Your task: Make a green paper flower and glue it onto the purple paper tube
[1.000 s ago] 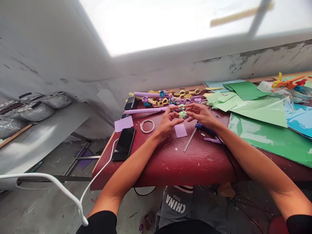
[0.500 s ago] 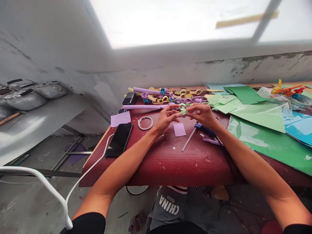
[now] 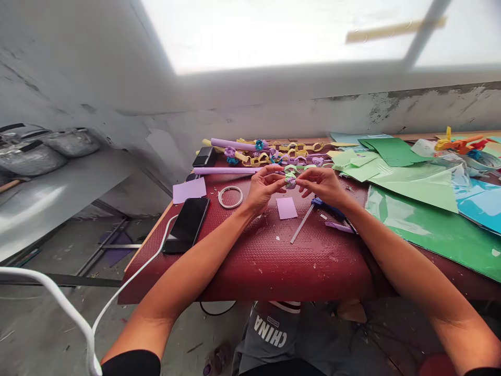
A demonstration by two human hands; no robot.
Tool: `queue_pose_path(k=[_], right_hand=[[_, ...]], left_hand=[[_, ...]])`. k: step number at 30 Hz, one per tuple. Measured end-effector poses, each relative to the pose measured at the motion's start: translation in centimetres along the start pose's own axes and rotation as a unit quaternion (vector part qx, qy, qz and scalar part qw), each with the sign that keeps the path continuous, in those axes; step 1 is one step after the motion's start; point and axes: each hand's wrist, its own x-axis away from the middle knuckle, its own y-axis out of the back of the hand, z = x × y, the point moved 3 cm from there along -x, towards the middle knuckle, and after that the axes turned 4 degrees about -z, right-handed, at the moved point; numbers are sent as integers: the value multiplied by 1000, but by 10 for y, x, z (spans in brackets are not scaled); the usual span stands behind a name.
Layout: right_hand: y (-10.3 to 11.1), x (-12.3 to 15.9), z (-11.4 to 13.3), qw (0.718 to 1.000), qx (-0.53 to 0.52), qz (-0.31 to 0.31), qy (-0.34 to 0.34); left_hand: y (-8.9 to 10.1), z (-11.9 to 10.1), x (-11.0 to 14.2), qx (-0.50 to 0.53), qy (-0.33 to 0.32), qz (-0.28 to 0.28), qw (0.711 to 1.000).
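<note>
Between my two hands, above the table, is a small light-green and purple folded-paper ornament (image 3: 290, 177). My left hand (image 3: 266, 190) pinches its left side with thumb and fingers. From the right, the fingertips of my right hand (image 3: 323, 185) close on its other edge. A square of lilac paper (image 3: 287, 208) lies on the table just below the hands. Under my right wrist is a blue tool, apparently a glue gun (image 3: 318, 201), partly hidden, with a translucent glue stick (image 3: 302, 224) sticking out toward me. Paper chains (image 3: 297, 153) in yellow and purple lie behind the hands.
The dark red table (image 3: 250, 271) holds a black phone (image 3: 187, 225) with a white cable, a white coiled ring (image 3: 230, 197), a lilac sheet (image 3: 189, 190) and purple paper rolls (image 3: 227, 171). Green sheets (image 3: 422, 224) cover the right side. A grey shelf (image 3: 70, 183) stands left.
The paper ornament has turned in my fingers and shows more purple. Both hands keep their pinch with small finger shifts. The view has moved slightly.
</note>
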Motion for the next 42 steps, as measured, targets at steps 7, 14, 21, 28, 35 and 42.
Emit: queue_pose_path(k=[7, 14, 21, 28, 35, 42], right_hand=[[-4, 1, 2, 1000, 14, -1, 9], [-4, 0, -1, 999, 19, -2, 27], [-2, 1, -6, 999, 31, 16, 1], [-1, 1, 0, 992, 104, 31, 62], [-3, 0, -6, 995, 50, 67, -46], [-3, -1, -11, 997, -20, 64, -40]], left_hand=[[3, -1, -3, -27, 0, -8, 1000], [2, -5, -1, -70, -45, 13, 996], [0, -19, 2, -166, -131, 28, 977], [-1, -21, 2, -196, -167, 35, 966], [-2, -21, 3, -183, -123, 58, 974], [0, -15, -1, -171, -79, 63, 980]])
